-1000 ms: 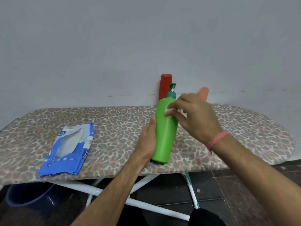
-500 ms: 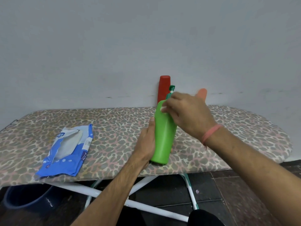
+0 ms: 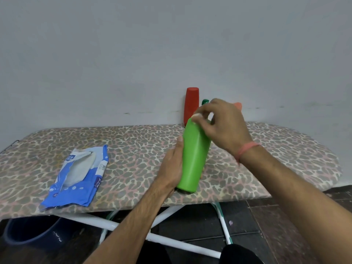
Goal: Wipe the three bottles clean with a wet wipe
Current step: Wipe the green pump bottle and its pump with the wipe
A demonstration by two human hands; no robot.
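Since the previous frame, our right hand (image 3: 221, 126) had slid the wet wipe (image 3: 197, 116), pinched in curled fingers, up onto the green bottle (image 3: 193, 159)'s shoulder; our left hand (image 3: 172, 166) gripped the tilted bottle on the ironing board (image 3: 133, 145). We judged its neck came next.

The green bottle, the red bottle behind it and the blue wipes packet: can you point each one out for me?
green bottle (image 3: 193, 159), head view, middle of its body.
red bottle (image 3: 191, 103), head view, its upper half, by the wall.
wipes packet (image 3: 89, 184), head view, blue lower part.
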